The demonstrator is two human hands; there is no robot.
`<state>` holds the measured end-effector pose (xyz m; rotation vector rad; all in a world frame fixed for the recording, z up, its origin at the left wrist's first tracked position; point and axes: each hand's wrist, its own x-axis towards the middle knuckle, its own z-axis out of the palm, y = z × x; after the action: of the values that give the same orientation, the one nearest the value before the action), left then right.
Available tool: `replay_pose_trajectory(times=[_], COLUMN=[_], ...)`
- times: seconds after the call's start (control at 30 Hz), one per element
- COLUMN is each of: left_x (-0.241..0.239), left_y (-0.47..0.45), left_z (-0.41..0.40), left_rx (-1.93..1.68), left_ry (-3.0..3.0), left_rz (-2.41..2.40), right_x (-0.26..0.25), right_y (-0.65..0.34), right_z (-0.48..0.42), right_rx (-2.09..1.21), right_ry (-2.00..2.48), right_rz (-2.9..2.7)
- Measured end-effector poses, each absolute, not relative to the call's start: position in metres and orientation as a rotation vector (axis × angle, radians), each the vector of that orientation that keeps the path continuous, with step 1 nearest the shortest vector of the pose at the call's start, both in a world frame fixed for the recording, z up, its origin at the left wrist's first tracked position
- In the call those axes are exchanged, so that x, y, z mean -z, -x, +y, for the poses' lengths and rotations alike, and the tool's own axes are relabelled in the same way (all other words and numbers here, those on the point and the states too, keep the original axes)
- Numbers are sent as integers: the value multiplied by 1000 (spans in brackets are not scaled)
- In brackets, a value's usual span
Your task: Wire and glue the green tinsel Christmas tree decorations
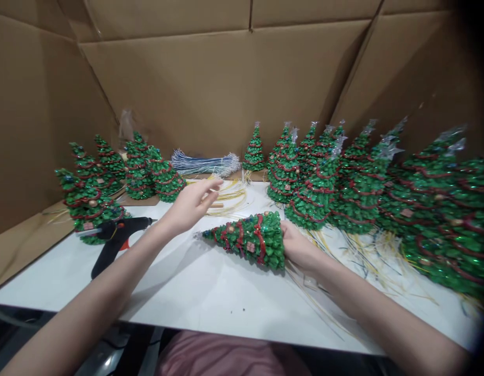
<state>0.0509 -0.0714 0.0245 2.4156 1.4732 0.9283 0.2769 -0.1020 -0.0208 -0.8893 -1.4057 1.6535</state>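
Note:
A small green Christmas tree figurine (245, 240) with red garlands lies on its side above the white tabletop, its clear star tip pointing left. My right hand (294, 243) grips it at the base, with the fingertips hidden behind or inside the base. Thin pale wires trail from the base down to the right. My left hand (197, 201) is raised over the table, up and left of the tree, touching nothing. Its fingers are stretched out and it holds nothing. Just beyond it lie loose yellow wires (232, 194).
A black glue gun (118, 237) lies at left, against one of several standing trees (138, 169). A bundle of blue and white wires (204, 163) is at the back. Many star-topped trees (318, 188) crowd the right, with loose wires (367, 256) before them. Cardboard walls (210, 83) enclose the table.

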Motion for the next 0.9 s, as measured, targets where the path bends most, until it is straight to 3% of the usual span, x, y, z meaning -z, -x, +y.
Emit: replay_pose_trajectory(times=[0.1, 0.27, 0.6, 0.9], left_x=[-17, -1, 15, -24], left_y=[-41, -37, -47, -68], left_z=[-58, -38, -14, -53], left_rx=[-587, -444, -558, -846], left_ry=[-2560, -2551, -2595, -2599], left_rz=[1709, 1833, 1743, 1230], right_x=[22, 21, 17, 20], right_y=[-279, -281, -281, -281], right_z=[-102, -102, -105, -103], right_rx=[-1638, -1675, -1659, -1653], right_ry=[900, 900, 893, 854], right_rz=[-1427, -1481, -1513, -1523])
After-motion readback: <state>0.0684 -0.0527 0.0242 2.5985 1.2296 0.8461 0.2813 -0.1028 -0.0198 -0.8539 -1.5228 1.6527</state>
